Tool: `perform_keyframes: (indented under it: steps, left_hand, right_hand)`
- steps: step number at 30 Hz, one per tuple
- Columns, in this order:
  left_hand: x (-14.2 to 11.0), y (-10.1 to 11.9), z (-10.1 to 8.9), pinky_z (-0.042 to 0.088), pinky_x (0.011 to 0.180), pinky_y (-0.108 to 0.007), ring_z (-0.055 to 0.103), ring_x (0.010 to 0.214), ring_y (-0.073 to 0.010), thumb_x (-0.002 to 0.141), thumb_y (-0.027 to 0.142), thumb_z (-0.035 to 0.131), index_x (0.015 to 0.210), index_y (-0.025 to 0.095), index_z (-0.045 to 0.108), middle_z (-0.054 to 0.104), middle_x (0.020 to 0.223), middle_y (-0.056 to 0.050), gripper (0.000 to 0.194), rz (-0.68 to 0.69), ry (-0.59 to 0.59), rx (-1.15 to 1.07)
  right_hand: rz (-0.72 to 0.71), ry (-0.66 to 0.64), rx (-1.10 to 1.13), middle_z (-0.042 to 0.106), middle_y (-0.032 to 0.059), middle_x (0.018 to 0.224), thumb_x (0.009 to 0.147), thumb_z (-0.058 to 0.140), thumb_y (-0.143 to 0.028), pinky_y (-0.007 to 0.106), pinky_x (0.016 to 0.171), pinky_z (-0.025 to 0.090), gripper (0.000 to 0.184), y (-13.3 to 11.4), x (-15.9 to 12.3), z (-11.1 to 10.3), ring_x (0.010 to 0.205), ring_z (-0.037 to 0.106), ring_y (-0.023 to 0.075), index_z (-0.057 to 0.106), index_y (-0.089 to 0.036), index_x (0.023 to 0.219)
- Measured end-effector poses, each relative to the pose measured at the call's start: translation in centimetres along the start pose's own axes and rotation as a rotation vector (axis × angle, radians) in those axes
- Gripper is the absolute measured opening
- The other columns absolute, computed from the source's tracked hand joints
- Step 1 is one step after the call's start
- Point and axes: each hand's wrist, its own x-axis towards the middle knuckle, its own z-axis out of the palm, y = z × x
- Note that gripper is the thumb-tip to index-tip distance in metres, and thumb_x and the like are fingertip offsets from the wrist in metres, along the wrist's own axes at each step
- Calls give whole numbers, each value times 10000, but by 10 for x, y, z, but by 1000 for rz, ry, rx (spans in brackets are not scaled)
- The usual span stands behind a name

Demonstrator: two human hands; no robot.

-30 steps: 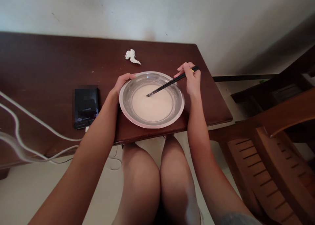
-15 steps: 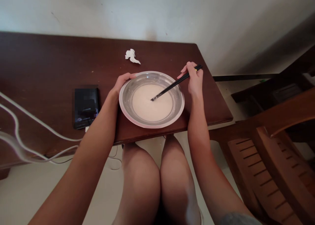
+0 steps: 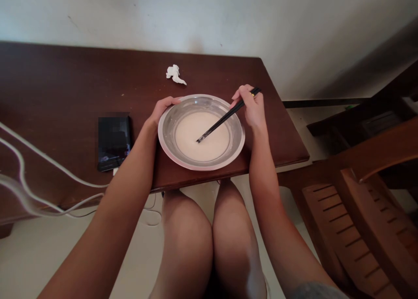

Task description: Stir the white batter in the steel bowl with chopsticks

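A wide metal bowl [image 3: 165, 137] stands at the table's front edge, with a pale, smooth liquid [image 3: 196, 124] in its bottom. My left hand [image 3: 161, 108] grips the bowl's left rim, its thumb on the edge and the other fingers hidden beneath or behind. Black chopsticks [image 3: 225, 117], pressed together, are pinched in my right hand [image 3: 251, 103] above the bowl's right side. They slant down to the left, and their whitish, coated tips dip into the liquid near its middle.
Behind the bowl a crumpled white tissue [image 3: 175, 74] lies on the dark wooden table [image 3: 65, 81]. Left of my forearm is a black phone [image 3: 114, 142] with a white cable [image 3: 65, 168]. A slatted wooden chair [image 3: 339, 216] stands on the right; a wall [image 3: 196, 20] backs the table.
My right hand has shifted slightly left and toward me. The chopstick tips have moved left and nearer to me through the liquid. My left hand and the bowl stay put.
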Motion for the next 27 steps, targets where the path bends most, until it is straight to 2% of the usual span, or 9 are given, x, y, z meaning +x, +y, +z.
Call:
perform_keyframes:
  steps: [2,6,8,13,16,19,21,24,27]
  left_hand:
    - [0,0,0,477,910,-292,650,1047,-221,789,215,408,1159,112,619,712,835,-32,438,1,-6,6]
    - [1,-1,0,488,903,-296,659,1027,-220,779,222,418,1149,106,621,719,861,-34,438,8,-14,11]
    - [1,-1,0,495,890,-283,661,1025,-213,774,220,422,1150,109,619,723,879,-29,438,7,4,14]
    - [0,-2,0,501,885,-289,662,1015,-218,768,251,442,1166,119,611,728,909,-39,453,14,-5,36]
    - [-1,-2,0,505,891,-317,661,1007,-244,751,276,456,1146,127,620,723,891,-49,453,18,-12,55]
    - [0,-1,0,504,892,-310,656,1016,-245,751,257,442,1131,129,629,717,866,-51,443,14,4,45]
    - [0,-1,0,503,893,-292,650,1033,-238,759,248,439,1139,135,629,720,868,-49,439,4,7,31]
    - [0,-1,0,503,900,-289,646,1049,-233,776,252,420,1162,146,621,727,883,-38,448,-6,3,35]
    - [1,-2,-1,505,905,-296,648,1053,-226,782,244,417,1167,136,618,732,893,-29,448,6,3,23]
  right_hand:
    - [-7,-34,-14,612,-32,582,806,453,-709,304,673,542,519,-1,-1,2,601,649,110,620,-222,740]
    - [-40,114,-10,599,-31,589,808,400,-735,290,637,522,556,2,2,-3,611,660,111,603,-221,745]
    - [-40,142,3,587,-30,583,801,376,-754,286,613,516,585,4,2,-5,606,665,115,582,-215,709]
    - [-23,-16,-10,623,-37,559,818,464,-689,289,622,525,504,-2,-1,2,571,642,106,625,-217,743]
    - [-33,49,-21,647,-33,578,837,468,-661,281,623,516,472,-3,-1,1,590,647,106,634,-222,787]
    - [-18,147,-58,621,-26,601,820,378,-734,292,643,530,565,-1,1,-4,645,680,124,595,-217,747]
    - [-4,110,-57,612,-23,601,806,367,-754,294,646,535,590,0,1,-3,646,683,126,582,-212,720]
    - [-3,-14,-30,630,-32,587,807,440,-720,288,643,535,538,-3,-1,2,592,654,109,608,-213,742]
    - [-26,19,-18,636,-41,569,819,485,-675,279,627,517,478,-5,-1,2,570,635,104,632,-222,784]
